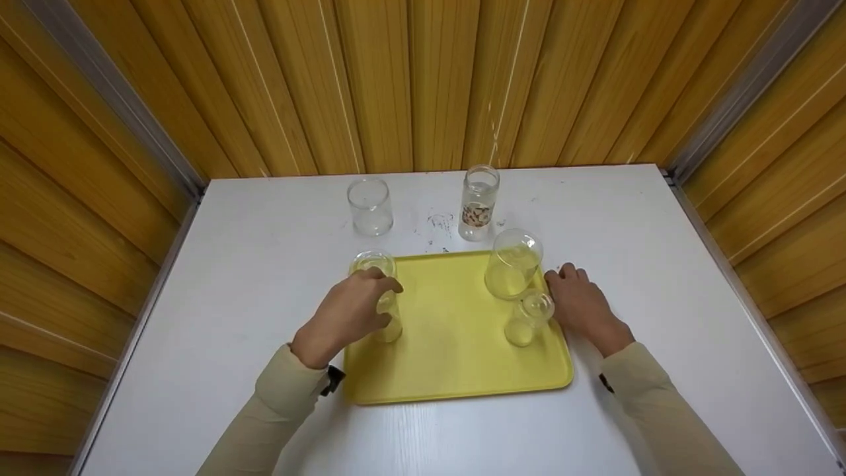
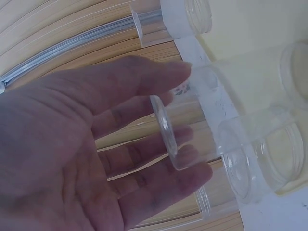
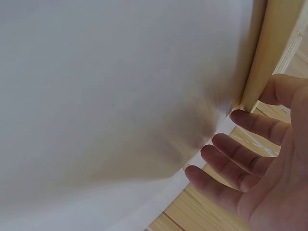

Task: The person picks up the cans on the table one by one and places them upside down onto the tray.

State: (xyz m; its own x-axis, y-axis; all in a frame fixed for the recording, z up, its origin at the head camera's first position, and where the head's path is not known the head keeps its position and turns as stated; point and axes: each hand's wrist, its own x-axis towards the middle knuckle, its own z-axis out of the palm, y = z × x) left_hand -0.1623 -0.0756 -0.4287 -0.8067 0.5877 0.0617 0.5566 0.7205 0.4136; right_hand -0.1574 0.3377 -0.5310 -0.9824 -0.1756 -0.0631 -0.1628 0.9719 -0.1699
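My left hand (image 1: 353, 304) hovers over the left side of the yellow tray (image 1: 443, 370), thumb and fingers spread around a clear glass (image 1: 388, 327). In the left wrist view a gap shows between thumb and glass. A round glass rim (image 1: 372, 256) shows just beyond the knuckles; I cannot tell whether it belongs to the same vessel. At the tray's right edge, my right hand (image 1: 581, 304) rests with loosely bent fingers, thumb and forefinger touching the rim in the right wrist view. Beside it on the tray stand a wide glass (image 1: 512, 271) and a smaller one (image 1: 525, 324).
Behind the tray, on the white table (image 1: 264, 264), stand a clear glass (image 1: 371, 210) and a tall jar (image 1: 477, 206) with a patterned label. Wood-look panels (image 1: 410, 86) wall in the back and both sides.
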